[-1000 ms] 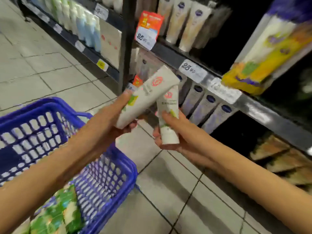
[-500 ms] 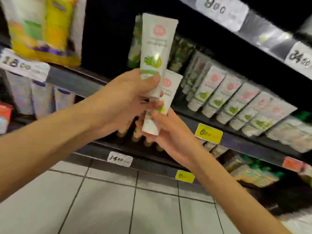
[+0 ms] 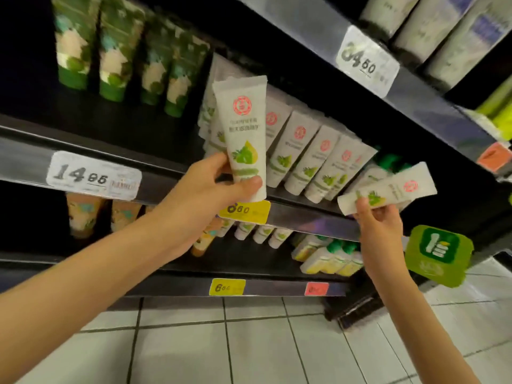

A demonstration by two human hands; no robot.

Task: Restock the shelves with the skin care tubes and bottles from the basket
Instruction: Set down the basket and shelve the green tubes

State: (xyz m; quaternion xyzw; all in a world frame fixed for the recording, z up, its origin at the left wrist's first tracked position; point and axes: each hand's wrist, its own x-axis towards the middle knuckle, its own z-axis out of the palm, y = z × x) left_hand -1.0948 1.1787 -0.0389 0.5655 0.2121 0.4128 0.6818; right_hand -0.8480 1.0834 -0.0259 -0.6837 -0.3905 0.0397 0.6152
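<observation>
Hands (image 3: 206, 187) (image 3: 381, 220) each grip white tubes (image 3: 243, 134) (image 3: 388, 191) before shelf (image 3: 304, 217).

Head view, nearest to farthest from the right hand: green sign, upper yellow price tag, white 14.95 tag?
1. green sign, just right of the right hand.
2. upper yellow price tag, on the shelf edge to its left.
3. white 14.95 tag, far left.

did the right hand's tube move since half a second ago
Yes. The tube in the right hand went rightward: it was left of the upper yellow price tag, now well right of it, by the end of the shelved white tubes.
</observation>
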